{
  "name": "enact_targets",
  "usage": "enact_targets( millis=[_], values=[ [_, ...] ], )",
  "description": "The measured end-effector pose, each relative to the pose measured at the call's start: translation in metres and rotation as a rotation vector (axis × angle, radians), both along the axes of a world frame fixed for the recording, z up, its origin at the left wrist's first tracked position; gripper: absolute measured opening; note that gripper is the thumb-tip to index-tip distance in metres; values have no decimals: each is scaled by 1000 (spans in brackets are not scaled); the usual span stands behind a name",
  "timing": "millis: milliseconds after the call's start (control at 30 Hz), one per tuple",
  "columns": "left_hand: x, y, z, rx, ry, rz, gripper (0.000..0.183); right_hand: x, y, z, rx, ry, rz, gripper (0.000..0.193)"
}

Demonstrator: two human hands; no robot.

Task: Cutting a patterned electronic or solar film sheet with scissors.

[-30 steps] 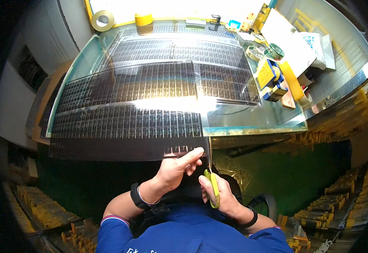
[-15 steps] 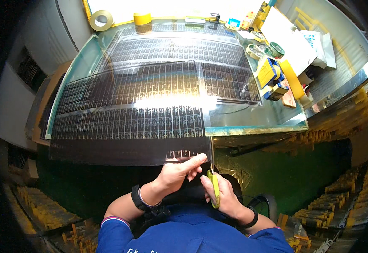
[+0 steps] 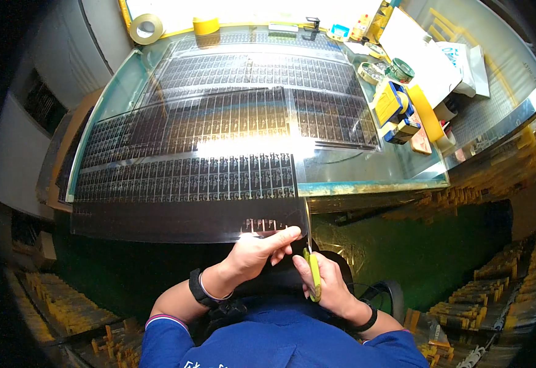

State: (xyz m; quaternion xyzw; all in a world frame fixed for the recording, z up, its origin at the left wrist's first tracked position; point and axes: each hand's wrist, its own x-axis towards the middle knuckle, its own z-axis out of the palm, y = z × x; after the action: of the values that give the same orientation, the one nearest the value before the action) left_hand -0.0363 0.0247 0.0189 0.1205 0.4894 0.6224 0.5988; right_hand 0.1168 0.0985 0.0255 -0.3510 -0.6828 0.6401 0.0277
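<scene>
A large dark film sheet (image 3: 182, 214) printed with rows of small repeated figures hangs over the front edge of the glass-topped table. My left hand (image 3: 260, 250) pinches its near right corner, thumb on top. In my right hand (image 3: 329, 282) is a pair of scissors (image 3: 314, 279) with yellow-green handles. Their blades point away from me and lie along the sheet's right edge, close to my left fingertips; how far the blades are apart cannot be made out. More printed film (image 3: 329, 116) lies flat beneath and behind the sheet.
On the glass-topped table (image 3: 397, 172), a yellow and blue tape dispenser (image 3: 397, 113) stands at right beside green tape (image 3: 401, 71). Tape rolls (image 3: 147, 29) line the bright back edge. Yellow-edged stacks (image 3: 65, 300) flank me low on both sides, and a dark chair part (image 3: 390, 297) is at right.
The scissors handles have drawn slightly closer together in my right hand. My left hand and the film's near edge have shifted only a little.
</scene>
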Motion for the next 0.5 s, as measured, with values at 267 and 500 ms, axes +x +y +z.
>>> enact_targets(
  millis=[267, 500],
  values=[
    [4, -1, -3, -45, -9, -52, 21, -2, 3, -9, 73, 70, -16, 37],
    [6, -2, -1, -51, -36, -89, 18, -3, 5, -7, 59, 65, -15, 35]
  ],
)
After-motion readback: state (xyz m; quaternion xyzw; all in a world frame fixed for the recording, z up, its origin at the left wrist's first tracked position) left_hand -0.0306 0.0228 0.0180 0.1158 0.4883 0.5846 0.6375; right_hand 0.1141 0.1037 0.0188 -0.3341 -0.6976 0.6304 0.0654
